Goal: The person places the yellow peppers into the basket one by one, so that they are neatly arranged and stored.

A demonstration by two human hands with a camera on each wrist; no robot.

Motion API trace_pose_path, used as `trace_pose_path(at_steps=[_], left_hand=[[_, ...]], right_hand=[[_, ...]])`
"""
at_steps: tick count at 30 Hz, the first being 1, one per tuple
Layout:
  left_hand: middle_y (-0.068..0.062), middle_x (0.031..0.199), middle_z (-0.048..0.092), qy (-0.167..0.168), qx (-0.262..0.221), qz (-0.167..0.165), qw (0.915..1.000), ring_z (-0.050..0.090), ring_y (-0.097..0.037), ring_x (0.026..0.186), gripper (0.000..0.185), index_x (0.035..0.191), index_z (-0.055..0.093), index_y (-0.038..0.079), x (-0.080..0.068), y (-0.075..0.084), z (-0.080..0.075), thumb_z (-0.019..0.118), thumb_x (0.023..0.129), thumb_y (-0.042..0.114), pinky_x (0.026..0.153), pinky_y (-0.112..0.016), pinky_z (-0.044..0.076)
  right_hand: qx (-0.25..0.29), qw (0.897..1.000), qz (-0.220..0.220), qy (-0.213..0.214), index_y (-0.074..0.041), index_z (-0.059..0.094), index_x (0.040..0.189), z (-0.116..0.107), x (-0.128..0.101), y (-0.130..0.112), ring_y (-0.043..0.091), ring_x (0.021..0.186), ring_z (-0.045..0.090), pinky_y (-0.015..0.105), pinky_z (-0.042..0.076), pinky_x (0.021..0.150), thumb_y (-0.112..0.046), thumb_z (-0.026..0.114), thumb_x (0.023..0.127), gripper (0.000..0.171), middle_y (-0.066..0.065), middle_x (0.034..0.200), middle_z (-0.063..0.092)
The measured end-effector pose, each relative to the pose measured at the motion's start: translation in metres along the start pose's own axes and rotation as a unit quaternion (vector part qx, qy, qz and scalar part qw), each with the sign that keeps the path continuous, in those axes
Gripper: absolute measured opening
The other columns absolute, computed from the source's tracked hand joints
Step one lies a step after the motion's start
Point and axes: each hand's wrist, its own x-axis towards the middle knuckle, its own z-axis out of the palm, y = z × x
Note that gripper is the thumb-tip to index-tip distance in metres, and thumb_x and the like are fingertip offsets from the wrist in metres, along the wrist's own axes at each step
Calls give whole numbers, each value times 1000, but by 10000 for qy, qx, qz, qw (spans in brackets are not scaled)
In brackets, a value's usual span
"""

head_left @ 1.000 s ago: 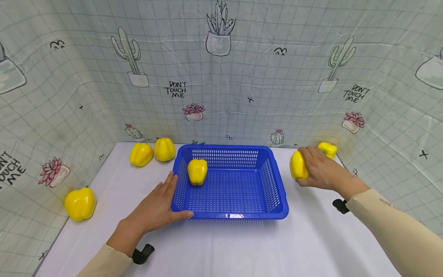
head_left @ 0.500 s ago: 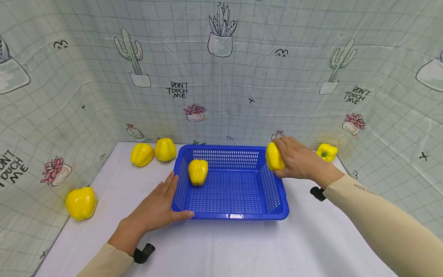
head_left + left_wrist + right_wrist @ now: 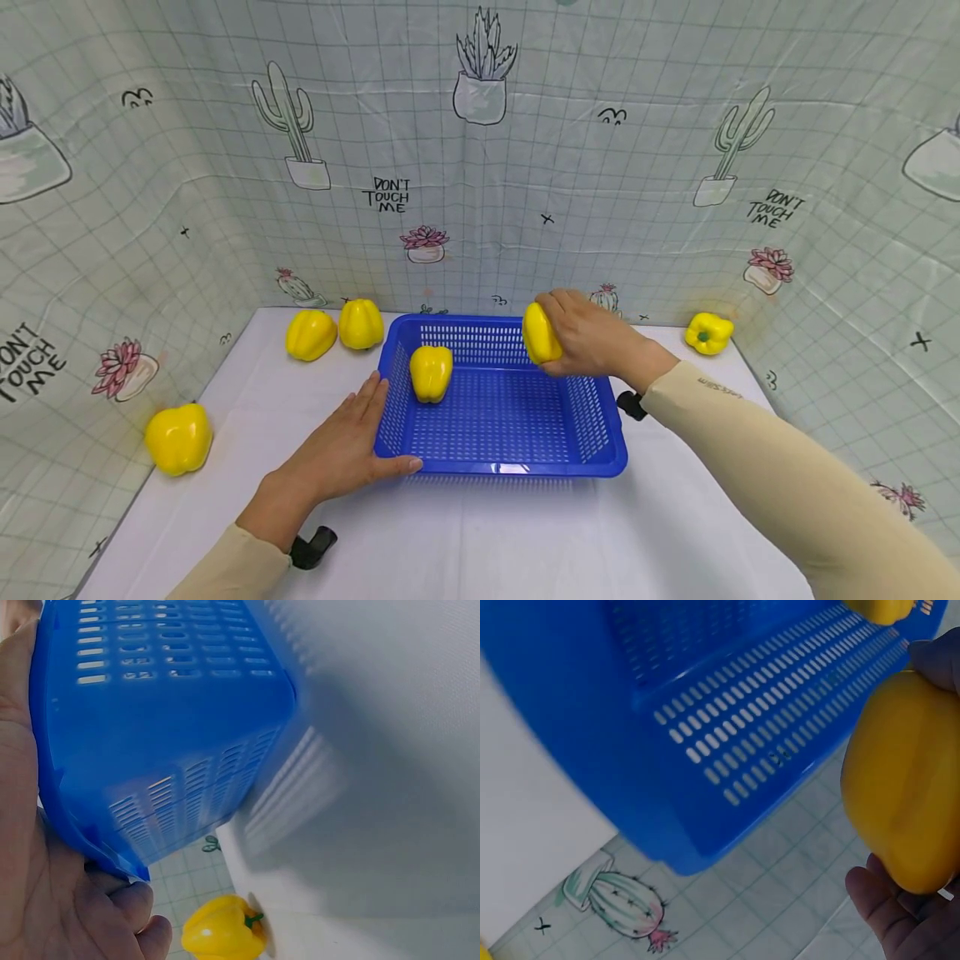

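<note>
In the head view, my right hand (image 3: 581,333) grips a yellow bell pepper (image 3: 540,333) over the right back part of a blue plastic basket (image 3: 498,468). The right wrist view shows this held bell pepper (image 3: 904,784) between thumb and fingers, beside the basket's slotted wall (image 3: 727,742). Another yellow bell pepper (image 3: 431,373) lies inside the basket at its left. My left hand (image 3: 333,446) rests at the basket's front left corner, fingers straight along the left rim and thumb over the front rim.
Two yellow bell peppers, a left one (image 3: 311,335) and a right one (image 3: 361,324), sit behind the basket to the left. One bell pepper (image 3: 178,439) is at the far left, another (image 3: 708,333) at the back right. A patterned cloth (image 3: 495,183) walls in the white table (image 3: 480,542).
My right hand has carried the bell pepper leftward from the table's right side to over the basket. The back right bell pepper has come fully into view. My left hand stays in place.
</note>
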Motion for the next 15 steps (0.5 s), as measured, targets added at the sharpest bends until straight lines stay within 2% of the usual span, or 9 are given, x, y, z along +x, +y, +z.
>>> trace_pose_path(at_steps=[7,10,15], left_hand=[[-22,177,5,43,50,15,10000,18,-45,161,132,168,11,-1,2,-1,1,67,83,83,130,-60,20],[-23,177,5,52,72,21,10000,19,-44,161,132,168,12,-2,2,-2,1,67,82,83,130,-59,19],[-22,177,5,31,58,-4,10000,18,-45,161,133,168,11,-1,2,-2,2,66,82,84,130,-60,20]], right_hand=[[-250,9994,-212,62,6,47,140,14,23,-10,36,112,60,46,53,110,-46,80,83,83,20,123,60],[-359,9989,-292,92,7,48,138,22,30,-16,36,109,61,44,55,107,-47,80,82,84,20,121,61],[-290,9993,-178,-136,6,48,138,38,38,-27,35,107,61,42,55,106,-46,82,81,85,19,121,60]])
